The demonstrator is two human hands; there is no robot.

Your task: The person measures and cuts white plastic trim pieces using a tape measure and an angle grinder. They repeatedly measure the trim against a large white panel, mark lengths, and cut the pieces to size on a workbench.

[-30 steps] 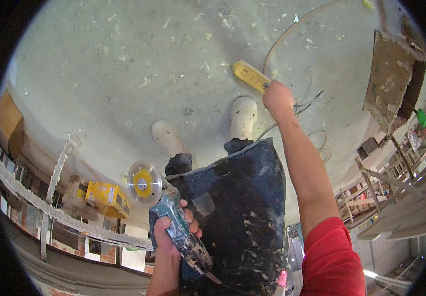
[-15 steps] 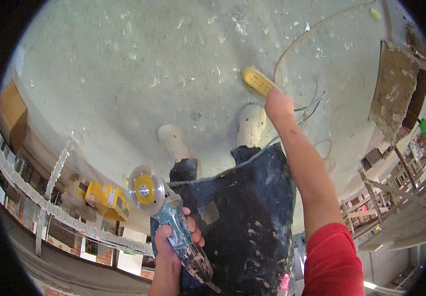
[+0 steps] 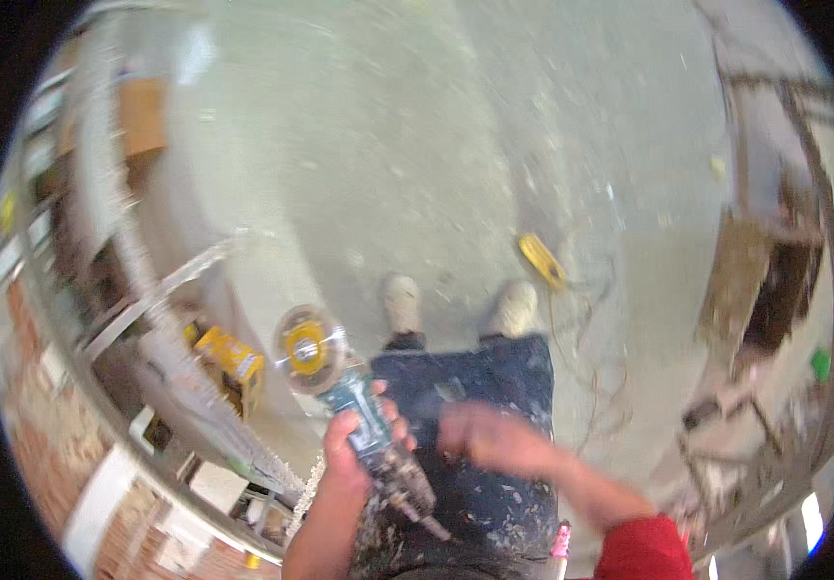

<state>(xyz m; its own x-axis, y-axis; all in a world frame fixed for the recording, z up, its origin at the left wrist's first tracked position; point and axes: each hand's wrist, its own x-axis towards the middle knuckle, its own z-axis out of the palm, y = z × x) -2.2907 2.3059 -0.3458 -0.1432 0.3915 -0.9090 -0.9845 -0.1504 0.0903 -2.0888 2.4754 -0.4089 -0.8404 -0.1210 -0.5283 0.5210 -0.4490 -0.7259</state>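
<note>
In front of my trousers, my left hand is wrapped round the body of an angle grinder. The tool is teal and dirt-covered, and its round cutting disc with a yellow centre points up and to the left. A little right of the grinder, my right hand is smeared by motion, so its fingers cannot be made out. Beyond my shoes a yellow power strip lies on the floor, out of reach of both hands. A cable trails near it.
A yellow box stands at the left, beside a rough, plaster-spattered rail. Farther left is a brown carton. To the right sits an open, torn cardboard box, with wooden frames nearer.
My right hand has let go of the power strip, now on the floor, and has come back beside the grinder. The view has shifted; my left hand still grips the grinder.
</note>
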